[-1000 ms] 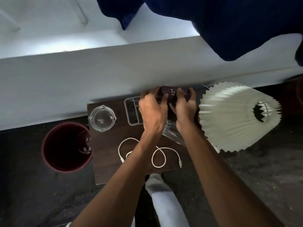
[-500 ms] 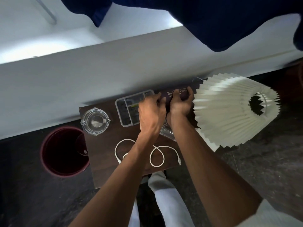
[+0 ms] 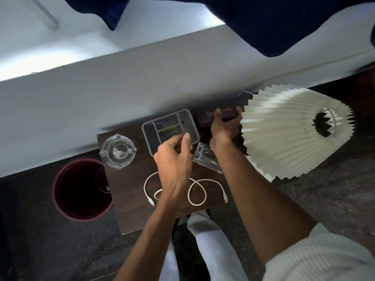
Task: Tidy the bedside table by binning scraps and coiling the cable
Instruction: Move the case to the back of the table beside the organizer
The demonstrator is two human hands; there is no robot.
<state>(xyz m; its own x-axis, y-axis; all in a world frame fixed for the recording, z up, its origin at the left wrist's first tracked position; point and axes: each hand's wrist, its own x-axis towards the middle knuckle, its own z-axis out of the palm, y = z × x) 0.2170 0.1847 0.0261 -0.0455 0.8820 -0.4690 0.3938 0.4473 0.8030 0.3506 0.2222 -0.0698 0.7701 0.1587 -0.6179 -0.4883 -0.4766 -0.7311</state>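
Observation:
A white cable (image 3: 197, 192) lies in loose loops on the dark wooden bedside table (image 3: 129, 209), partly hidden under my left forearm. My left hand (image 3: 174, 159) hovers above the table between the cable and a grey compartment tray (image 3: 149, 131), fingers loosely curled and holding nothing. My right hand (image 3: 223, 126) rests on a dark purple case (image 3: 205, 118) with gold lettering at the table's back edge, fingers over it. A dark red bin (image 3: 81, 189) stands on the floor left of the table.
A glass ashtray (image 3: 117, 151) sits at the table's back left. A clear ribbed glass (image 3: 205, 158) lies by my right wrist. A pleated white lampshade (image 3: 294, 132) overhangs the table's right side. A white bed edge (image 3: 121, 88) runs behind.
My left hand has left the purple case and drawn back towards me over the tray. My right hand stays on the case, which now lies down at the table's back edge.

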